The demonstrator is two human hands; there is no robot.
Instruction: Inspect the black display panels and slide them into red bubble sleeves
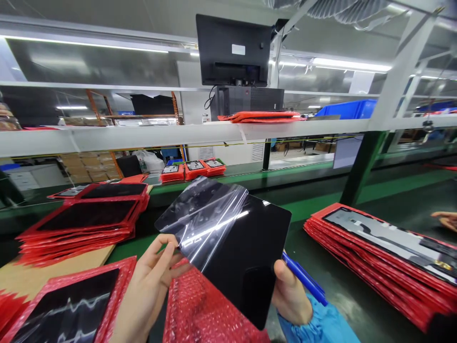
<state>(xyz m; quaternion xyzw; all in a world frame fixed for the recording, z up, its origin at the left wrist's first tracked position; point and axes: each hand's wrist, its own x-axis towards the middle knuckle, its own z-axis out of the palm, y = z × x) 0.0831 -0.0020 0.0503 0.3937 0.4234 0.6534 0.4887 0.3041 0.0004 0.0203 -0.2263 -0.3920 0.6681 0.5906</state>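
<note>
A glossy black tablet screen panel (257, 238) is tilted up in front of me, its lower right edge held in my right hand (291, 293). A blue pen (305, 278) is also tucked in that hand, sticking out to the right. Clear protective film (210, 224) is lifted off the panel's left part and bends back over itself. My left hand (159, 271) is closed, pinching the film's lower left edge between thumb and fingers. Beneath the panel lies a red bubble-wrap bag (203, 309).
Red-bagged panels are stacked left (82, 224) and right (378, 262); another bagged screen (67, 309) lies lower left. Smaller red packs (194, 169) sit behind. A white shelf beam (160, 136) crosses ahead, below a monitor (233, 50). Another person's hand (446, 220) shows at right.
</note>
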